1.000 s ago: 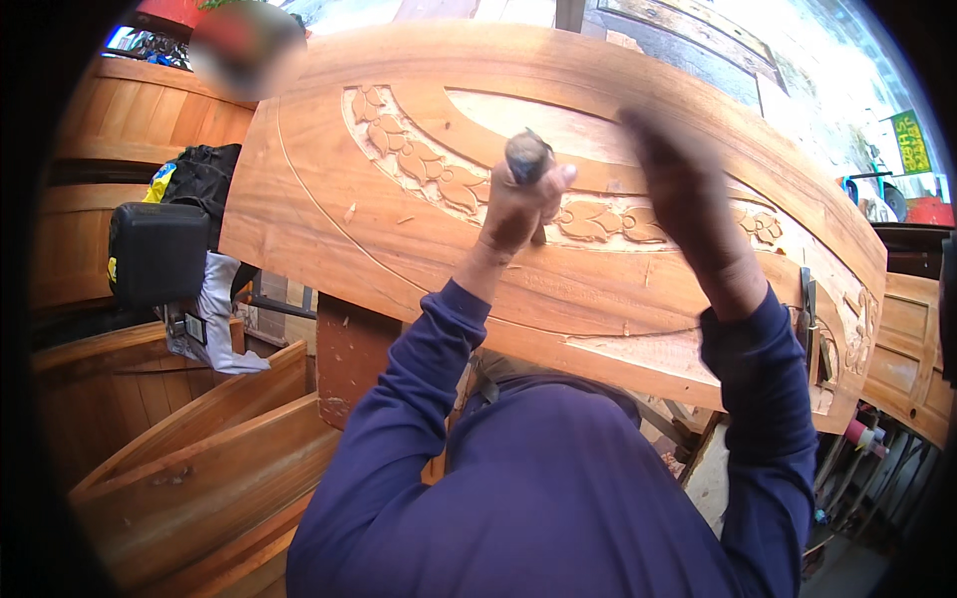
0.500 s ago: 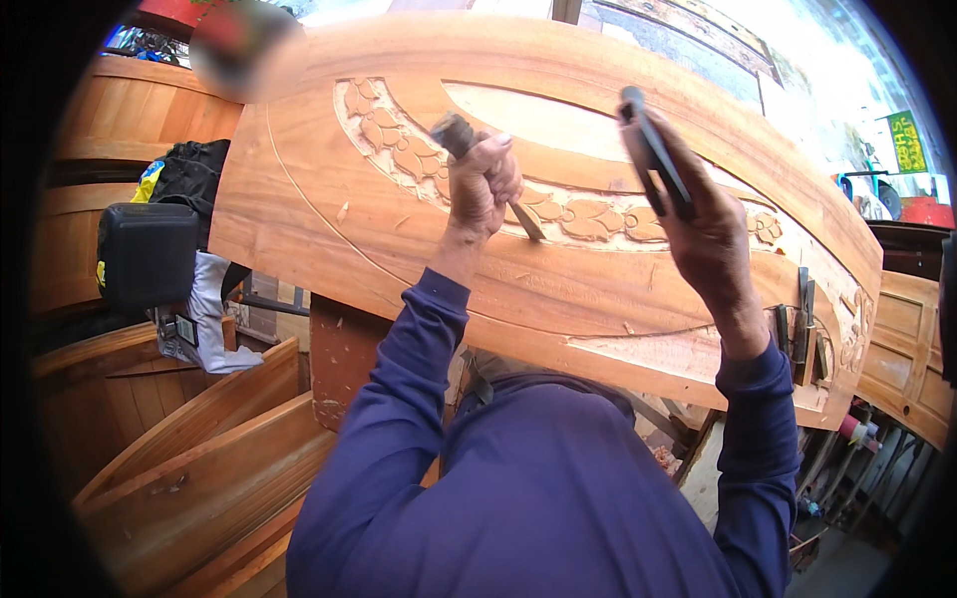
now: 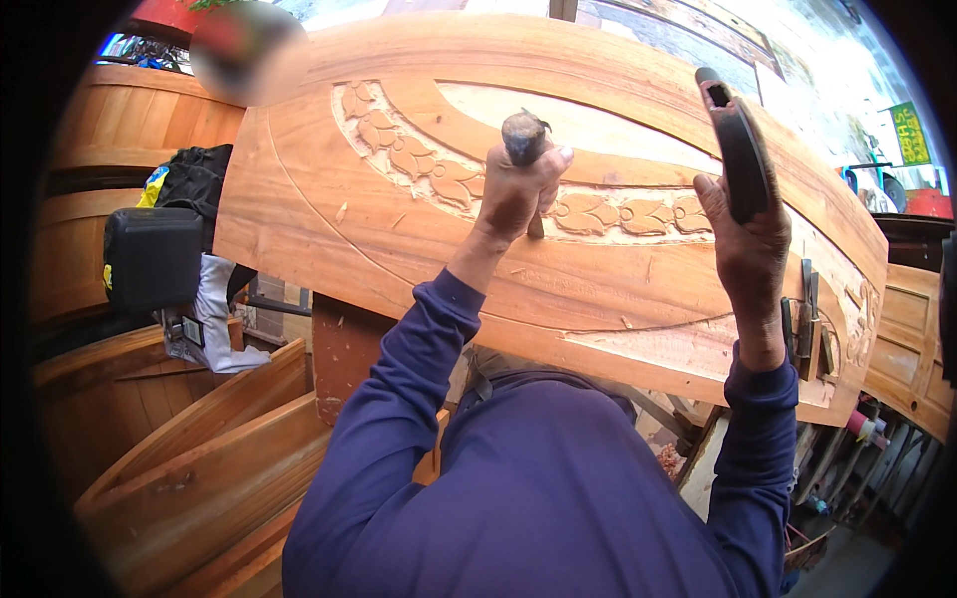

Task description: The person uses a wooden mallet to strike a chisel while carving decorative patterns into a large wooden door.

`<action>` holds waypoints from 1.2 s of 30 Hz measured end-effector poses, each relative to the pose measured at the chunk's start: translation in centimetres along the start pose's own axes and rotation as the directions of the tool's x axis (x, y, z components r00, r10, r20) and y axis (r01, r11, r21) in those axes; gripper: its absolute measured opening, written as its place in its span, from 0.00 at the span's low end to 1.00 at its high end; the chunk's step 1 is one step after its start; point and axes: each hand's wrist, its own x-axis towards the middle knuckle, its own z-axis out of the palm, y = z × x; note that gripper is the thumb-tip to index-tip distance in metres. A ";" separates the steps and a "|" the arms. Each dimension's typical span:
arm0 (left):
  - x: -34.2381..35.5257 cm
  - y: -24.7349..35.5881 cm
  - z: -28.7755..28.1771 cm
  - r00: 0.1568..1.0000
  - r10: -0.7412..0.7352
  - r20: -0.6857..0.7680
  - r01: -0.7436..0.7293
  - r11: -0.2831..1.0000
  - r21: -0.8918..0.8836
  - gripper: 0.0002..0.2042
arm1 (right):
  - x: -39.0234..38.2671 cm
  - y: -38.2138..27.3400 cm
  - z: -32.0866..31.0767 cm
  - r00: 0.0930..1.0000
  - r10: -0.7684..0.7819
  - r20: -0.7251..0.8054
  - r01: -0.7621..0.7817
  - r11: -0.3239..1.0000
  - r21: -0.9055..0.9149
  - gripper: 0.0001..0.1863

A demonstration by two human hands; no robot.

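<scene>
A large wooden panel (image 3: 469, 284) lies in front of me, with a carved band of leaf and flower shapes (image 3: 411, 149) curving across it. My left hand (image 3: 513, 194) is wrapped round a chisel (image 3: 523, 135), whose handle top faces up toward me and whose shank reaches the panel at the lower edge of the band. My right hand (image 3: 750, 239) grips a dark elongated striking tool (image 3: 743, 149) with a slot near its tip, raised above the right part of the panel. Several more chisels (image 3: 807, 314) lie at the panel's right end, just beside my right forearm.
At left are a black hard case (image 3: 152, 259), a black bag (image 3: 194, 179) and white cloth (image 3: 219, 319). Curved wooden pieces (image 3: 184, 458) stand at lower left. A panelled door (image 3: 902, 349) and several long rods stand at right. A red item (image 3: 929, 204) sits beyond.
My right hand with the dark tool has moved to the right, away from the chisel. My left hand's chisel swung left, then came back right to a more upright position.
</scene>
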 end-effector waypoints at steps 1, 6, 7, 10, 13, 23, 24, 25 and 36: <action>0.0 -0.1 -0.1 1.000 0.006 -0.011 -0.006 1.000 0.001 0.14 | 0.2 0.1 -0.2 1.000 -0.021 -0.016 0.021 1.000 -0.001 0.37; 0.2 -0.2 -0.4 1.000 -0.012 -0.004 0.011 0.999 -0.050 0.14 | 1.5 -0.6 -0.9 0.993 -0.056 -0.105 0.061 0.997 0.041 0.33; 0.2 -0.1 -0.3 1.000 -0.017 -0.003 0.017 0.998 -0.053 0.13 | 1.7 -1.0 -1.2 0.994 -0.035 -0.105 0.040 0.998 0.041 0.33; -0.2 0.1 0.3 1.000 -0.024 0.000 0.024 1.000 0.000 0.12 | 1.9 -1.1 -1.3 0.993 -0.049 -0.110 0.060 0.993 0.101 0.31; -0.1 -0.2 0.4 1.000 -0.008 0.011 0.008 1.000 0.004 0.12 | 2.2 -1.5 -1.3 0.990 -0.065 -0.125 0.080 0.990 0.117 0.32; 0.0 -0.4 0.5 1.000 -0.009 -0.006 0.009 1.000 0.010 0.11 | 4.3 -3.0 -2.5 0.948 -0.286 -0.142 0.261 0.950 -0.171 0.35; -0.2 -0.5 0.5 1.000 -0.011 -0.001 0.011 1.000 0.016 0.11 | 4.7 -3.6 -2.4 0.936 -0.302 -0.179 0.260 0.939 -0.224 0.33; -0.4 -0.6 0.4 1.000 -0.012 0.002 0.012 1.000 0.022 0.11 | 5.0 -4.1 -2.3 0.924 -0.317 -0.216 0.254 0.927 -0.275 0.32; -1.3 -1.7 0.1 0.995 0.089 0.049 -0.093 0.992 0.087 0.12 | 9.1 -6.8 -2.1 0.619 -0.693 0.370 0.669 0.219 -0.710 0.13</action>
